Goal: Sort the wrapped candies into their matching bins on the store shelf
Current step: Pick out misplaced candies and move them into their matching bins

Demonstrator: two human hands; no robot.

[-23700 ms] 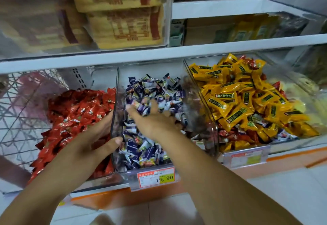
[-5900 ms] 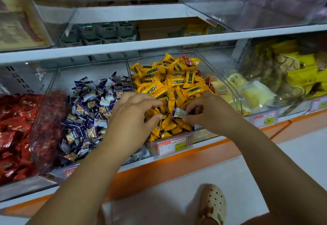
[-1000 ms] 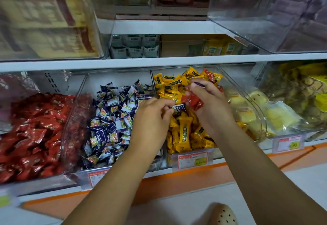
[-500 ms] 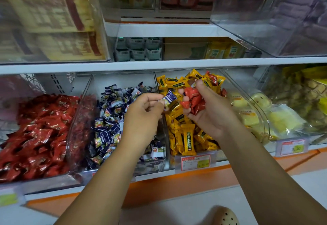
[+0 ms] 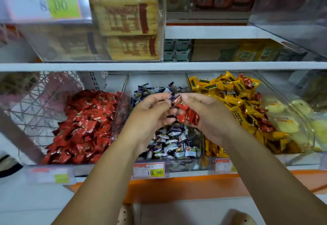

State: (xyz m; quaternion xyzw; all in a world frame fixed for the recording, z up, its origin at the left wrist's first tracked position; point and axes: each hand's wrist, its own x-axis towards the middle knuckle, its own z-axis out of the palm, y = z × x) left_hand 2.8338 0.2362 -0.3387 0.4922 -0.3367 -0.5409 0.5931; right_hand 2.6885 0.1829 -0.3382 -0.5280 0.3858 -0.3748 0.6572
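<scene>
Over the middle bin (image 5: pixel 155 80) of blue candies (image 5: pixel 169 143), right hand (image 5: pixel 210 118) grip curls round several red candies (image 5: pixel 185 112); left hand (image 5: pixel 150 113) grip pinches a dark-wrapped candy (image 5: pixel 170 96). Red-filled bin (image 5: pixel 108 83) left, yellow-filled bin (image 5: pixel 276 86) right.

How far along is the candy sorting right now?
Done: red bin and blue bin look unmixed. In hand: right hand holds several red candies over the blue bin; left hand beside them, grip unclear. Left: red strays lie in the yellow bin.
</scene>
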